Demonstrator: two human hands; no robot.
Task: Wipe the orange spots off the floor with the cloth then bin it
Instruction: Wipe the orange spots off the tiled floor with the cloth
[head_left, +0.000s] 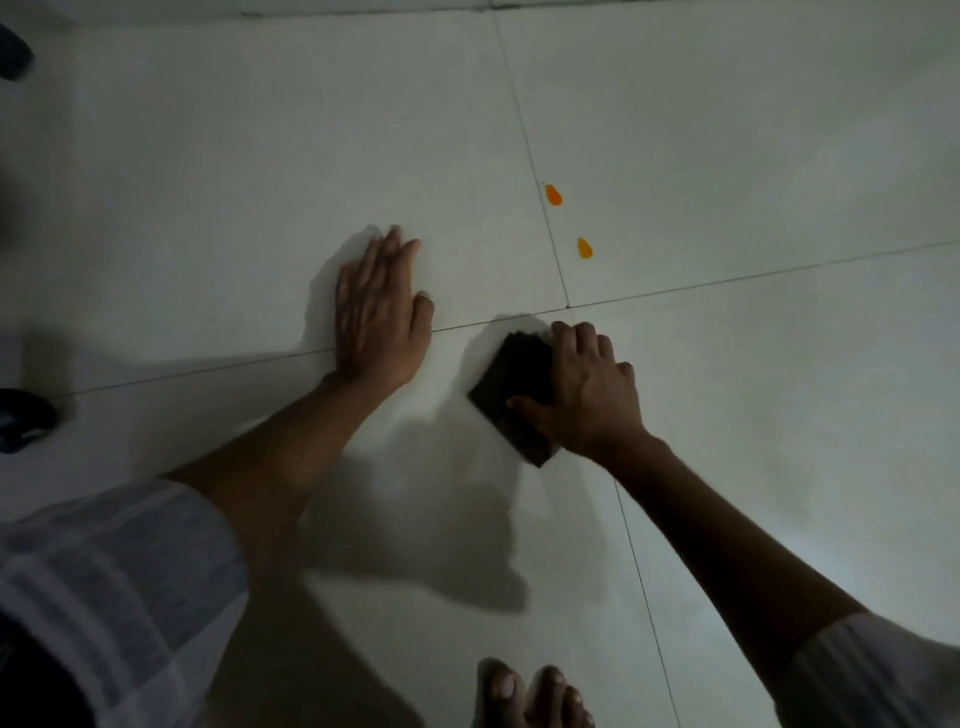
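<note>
Two orange spots lie on the white tiled floor, the farther spot (554, 195) beside a grout line and the nearer spot (585, 248) just right of it. A dark folded cloth (514, 387) lies flat on the floor below and left of the spots. My right hand (584, 389) presses down on the cloth's right side, thumb across its lower part and fingers curled over its far edge. Left of the cloth, my left hand (376, 312) rests flat on the floor with fingers spread, holding nothing.
Grout lines cross just above the cloth at the tile joint (569, 306). My bare toes (535, 693) show at the bottom edge. Dark objects sit at the left edge, the upper dark object (15, 52) and the lower dark object (23, 418). No bin is in view.
</note>
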